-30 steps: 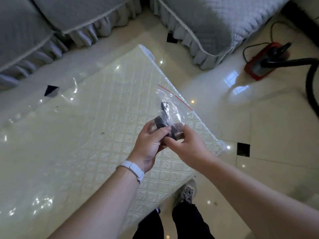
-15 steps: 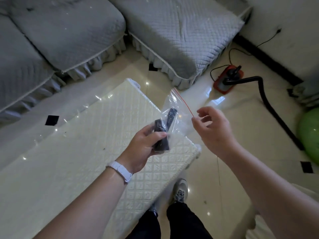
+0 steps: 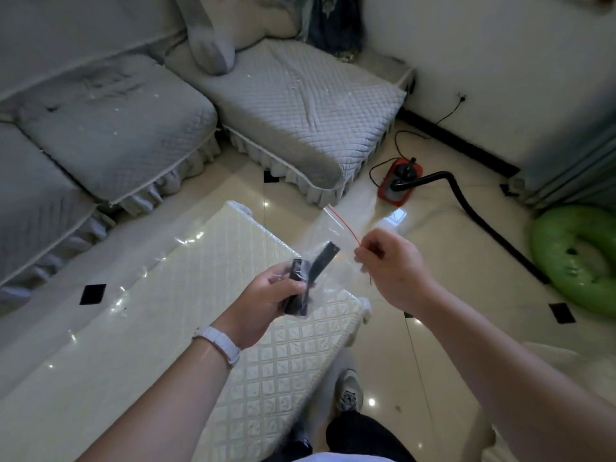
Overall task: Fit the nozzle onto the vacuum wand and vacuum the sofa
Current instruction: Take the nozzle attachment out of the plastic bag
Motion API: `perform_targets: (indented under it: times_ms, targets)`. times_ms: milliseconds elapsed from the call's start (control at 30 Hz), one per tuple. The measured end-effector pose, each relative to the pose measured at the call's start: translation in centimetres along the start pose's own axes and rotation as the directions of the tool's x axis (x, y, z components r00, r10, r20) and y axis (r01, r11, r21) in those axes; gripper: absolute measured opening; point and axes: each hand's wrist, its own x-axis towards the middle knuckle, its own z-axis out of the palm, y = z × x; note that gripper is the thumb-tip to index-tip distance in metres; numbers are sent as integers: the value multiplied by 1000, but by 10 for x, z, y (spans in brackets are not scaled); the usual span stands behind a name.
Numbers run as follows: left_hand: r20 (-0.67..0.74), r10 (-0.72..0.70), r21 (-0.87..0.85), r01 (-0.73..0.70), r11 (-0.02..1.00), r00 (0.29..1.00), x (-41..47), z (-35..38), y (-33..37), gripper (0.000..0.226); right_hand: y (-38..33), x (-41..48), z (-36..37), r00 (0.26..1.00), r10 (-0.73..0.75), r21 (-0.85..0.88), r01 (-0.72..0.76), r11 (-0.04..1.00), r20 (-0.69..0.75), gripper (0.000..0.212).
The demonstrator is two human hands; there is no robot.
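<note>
My left hand [image 3: 270, 300] grips the lower part of a clear zip bag [image 3: 328, 235] that holds black nozzle pieces [image 3: 311, 273]. My right hand [image 3: 390, 265] pinches the bag's red-lined top edge at its right end. The hands are held over the near corner of a cream quilted table [image 3: 213, 315]. A grey quilted sofa [image 3: 293, 108] runs along the back and left, with small white specks on its cushions. The red vacuum [image 3: 398, 181] stands on the floor by the sofa's right end, and its black hose [image 3: 483, 228] trails to the right.
A green inflatable ring [image 3: 580, 258] lies on the floor at the right. A black power cord [image 3: 443, 120] runs from the vacuum up the white wall. A grey pillow [image 3: 213, 35] leans in the sofa corner. My shoe [image 3: 348, 390] stands on the glossy tiles beside the table.
My right hand let go of the nozzle end of the bag and moved up and right to pinch its red-lined top edge. The camera tilted up, showing more sofa and wall.
</note>
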Motion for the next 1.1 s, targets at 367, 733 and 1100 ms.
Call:
perform_targets:
  times_ms: [367, 733, 1100]
  targets:
    - [-389, -17, 196, 100, 975, 921, -6, 9, -17, 26, -21, -23, 0, 996, -36, -61, 41, 997, 80, 31]
    - [-286, 291, 446, -142, 884, 913, -20, 76, 34, 38, -34, -44, -12, 992, -126, -248, 130, 960, 32, 16]
    - [-299, 213, 382, -89, 920, 930, -14, 89, 40, 20, -27, -54, -14, 998, -65, -133, 68, 989, 27, 18]
